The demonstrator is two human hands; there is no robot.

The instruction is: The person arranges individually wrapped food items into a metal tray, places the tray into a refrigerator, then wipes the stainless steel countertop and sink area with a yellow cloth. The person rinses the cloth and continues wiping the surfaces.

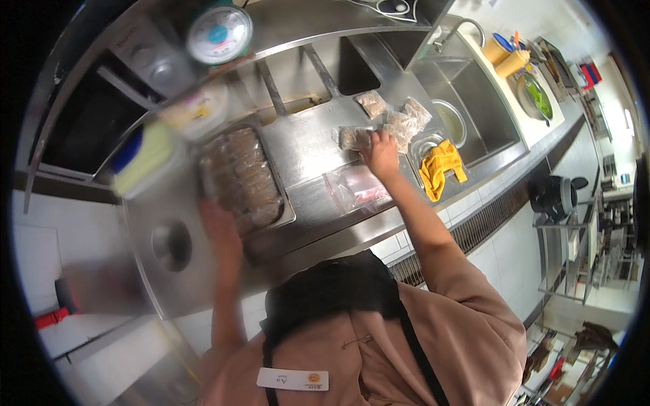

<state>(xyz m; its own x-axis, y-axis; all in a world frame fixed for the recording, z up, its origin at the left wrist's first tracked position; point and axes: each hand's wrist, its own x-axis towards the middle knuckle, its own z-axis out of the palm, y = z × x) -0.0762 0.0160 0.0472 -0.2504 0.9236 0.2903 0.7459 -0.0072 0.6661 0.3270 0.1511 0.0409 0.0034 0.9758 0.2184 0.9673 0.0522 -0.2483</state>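
Observation:
A steel tray on the left of the steel counter is filled with rows of clear plastic packets of brownish food. My left hand is at the tray's near left edge, smeared by motion, so its fingers do not show clearly. Toward the right, my right hand has its fingers closed on the end of a small clear food packet lying on the counter. Several similar packets lie loosely just beyond that hand. Flat clear plastic bags with pinkish marks rest at the counter's front edge, left of my right forearm.
A yellow cloth lies over a small steel pan at the right, before the sink. Rectangular wells lie behind the counter. A round dial scale stands at the back left. Lidded tubs sit left of the tray.

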